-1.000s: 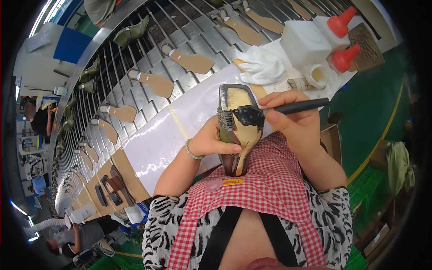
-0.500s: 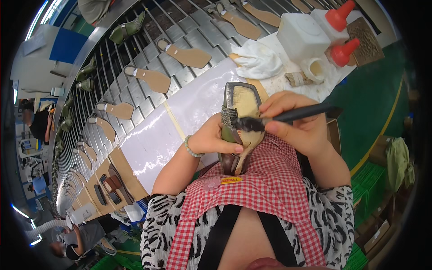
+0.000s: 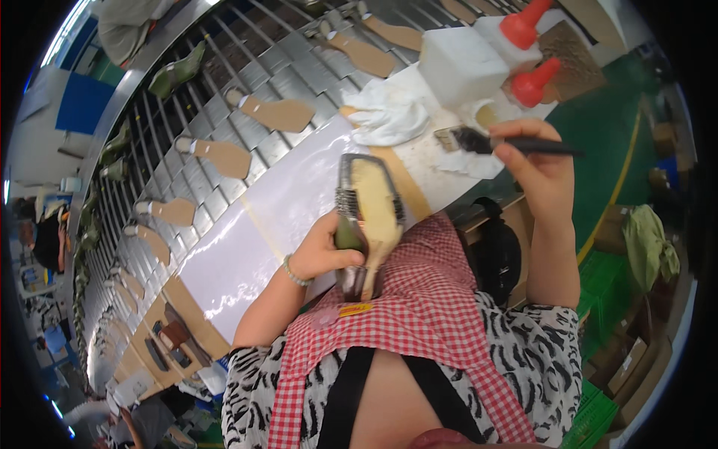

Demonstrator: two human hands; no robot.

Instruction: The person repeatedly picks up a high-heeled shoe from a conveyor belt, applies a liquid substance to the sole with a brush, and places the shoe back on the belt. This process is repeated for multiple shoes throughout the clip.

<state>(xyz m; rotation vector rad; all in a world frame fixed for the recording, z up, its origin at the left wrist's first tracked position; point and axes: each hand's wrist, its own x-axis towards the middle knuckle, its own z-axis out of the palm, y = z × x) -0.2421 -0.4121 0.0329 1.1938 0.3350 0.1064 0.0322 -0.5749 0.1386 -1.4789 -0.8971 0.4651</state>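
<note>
Your left hand [image 3: 325, 251] is wrapped around a shoe [image 3: 364, 224], holding it sole-up against your checked apron [image 3: 419, 314], just off the near edge of the counter [image 3: 284, 217]. Your right hand [image 3: 535, 161] pinches a black brush [image 3: 501, 142], lifted well apart to the right of the shoe, near the white rag [image 3: 389, 116] and red-capped bottles [image 3: 527, 45].
</note>
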